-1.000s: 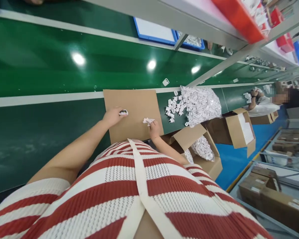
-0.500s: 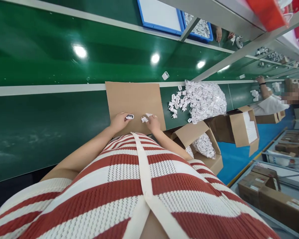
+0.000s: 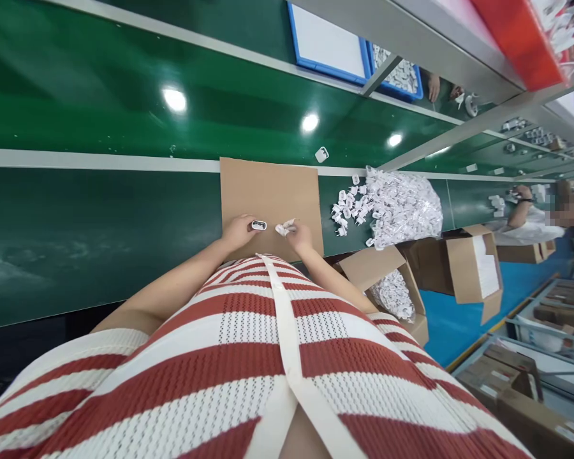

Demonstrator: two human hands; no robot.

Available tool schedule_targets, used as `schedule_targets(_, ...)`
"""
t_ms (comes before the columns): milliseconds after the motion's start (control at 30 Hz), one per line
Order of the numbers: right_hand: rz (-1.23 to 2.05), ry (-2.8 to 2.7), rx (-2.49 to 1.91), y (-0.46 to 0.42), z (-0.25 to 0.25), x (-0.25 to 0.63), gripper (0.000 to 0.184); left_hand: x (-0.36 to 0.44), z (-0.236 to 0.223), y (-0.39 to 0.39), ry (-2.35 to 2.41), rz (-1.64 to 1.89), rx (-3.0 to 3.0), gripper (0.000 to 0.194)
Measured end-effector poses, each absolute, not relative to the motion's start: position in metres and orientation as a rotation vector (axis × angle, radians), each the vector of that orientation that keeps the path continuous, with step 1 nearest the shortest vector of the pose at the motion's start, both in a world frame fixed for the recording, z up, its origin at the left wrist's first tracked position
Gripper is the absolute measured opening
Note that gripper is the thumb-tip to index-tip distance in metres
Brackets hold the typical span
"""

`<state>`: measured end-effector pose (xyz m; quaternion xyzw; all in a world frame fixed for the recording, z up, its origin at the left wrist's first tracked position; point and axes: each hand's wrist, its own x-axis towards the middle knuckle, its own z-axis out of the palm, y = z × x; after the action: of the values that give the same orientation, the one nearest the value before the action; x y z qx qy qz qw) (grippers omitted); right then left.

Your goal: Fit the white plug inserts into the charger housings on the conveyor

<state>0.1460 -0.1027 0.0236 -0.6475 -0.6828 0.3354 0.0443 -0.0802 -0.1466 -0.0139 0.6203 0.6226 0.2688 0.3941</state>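
My left hand [image 3: 240, 232] is closed around a white oval charger housing [image 3: 259, 225], whose open end with a dark inside faces right. Just to the right, my right hand [image 3: 300, 236] pinches a small white plug piece [image 3: 283, 229] between its fingertips. Its exact shape is partly hidden by the fingers. Both hands are low over a brown cardboard sheet [image 3: 270, 191], and a gap separates the two parts. Several loose white plug pieces [image 3: 348, 205] lie right of the sheet, against a clear bag of similar parts [image 3: 404, 207].
Beyond the sheet, a single white piece [image 3: 322, 154] lies on the green belt [image 3: 239, 102]. Blue trays [image 3: 332, 71] stand farther back. An open carton [image 3: 375, 264] with bagged parts sits at my right. A co-worker [image 3: 516, 223] is farther right; another person's hand [image 3: 433, 87] shows at the back.
The whole view has shifted slightly. The plug piece in my right hand has turned, and its prongs show less clearly. My left hand keeps its hold on the housing.
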Motion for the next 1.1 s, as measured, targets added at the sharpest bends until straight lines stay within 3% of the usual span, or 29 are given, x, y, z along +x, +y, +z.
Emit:
schedule_targets(133, 1.147, -2.018, -1.788, -0.097, 0.018, 0.121, 0.023, -0.080, -0.016, -0.148, 1.570, 0.716, 1.539, 0.029)
schedule_targets(233, 1.206, -2.037, -1.617, -0.097, 0.017, 0.106, 0.038, -0.079, -0.019, -0.148, 1.566, 0.745, 1.508, 0.038)
schedule_targets(367, 1.038, -2.291, -1.446, -0.099, 0.023, 0.101, 0.052, -0.077, -0.025, -0.149, 1.580, 0.762, 1.468, 0.044)
schedule_targets(1100, 0.798, -2.830, -1.506, -0.109, 0.053, 0.091, 0.032, -0.077, -0.030, -0.151, 1.606, 0.702, 1.502, 0.045)
